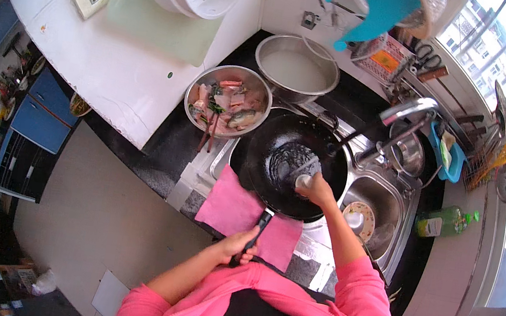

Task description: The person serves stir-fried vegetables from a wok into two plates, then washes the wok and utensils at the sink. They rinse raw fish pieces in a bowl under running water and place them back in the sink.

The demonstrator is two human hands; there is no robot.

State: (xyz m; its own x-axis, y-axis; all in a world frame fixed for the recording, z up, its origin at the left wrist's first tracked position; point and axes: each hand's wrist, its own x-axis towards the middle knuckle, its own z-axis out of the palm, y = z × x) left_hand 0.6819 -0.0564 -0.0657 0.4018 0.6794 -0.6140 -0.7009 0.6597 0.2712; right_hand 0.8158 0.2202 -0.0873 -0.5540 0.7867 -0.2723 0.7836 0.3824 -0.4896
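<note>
A black frying pan (281, 133) lies over or inside a larger black wok (341, 170); where they overlap is hard to make out. My left hand (238, 247) grips the pan's black handle (258, 231) close to my body. In my right hand (317, 191) is a small white object (303, 181), held over the pan's wet, streaked bottom. Blur and my fingers hide what it is. Under the handle a pink cloth (230, 201) is spread along the counter's front edge.
Beyond the pan stand a metal bowl of raw food with chopsticks (208, 132) and a metal pot (297, 69) of cloudy liquid. To the right are a faucet (410, 111) and a steel sink (377, 187) holding a plate (362, 212). A green bottle (443, 222) stands beyond the sink.
</note>
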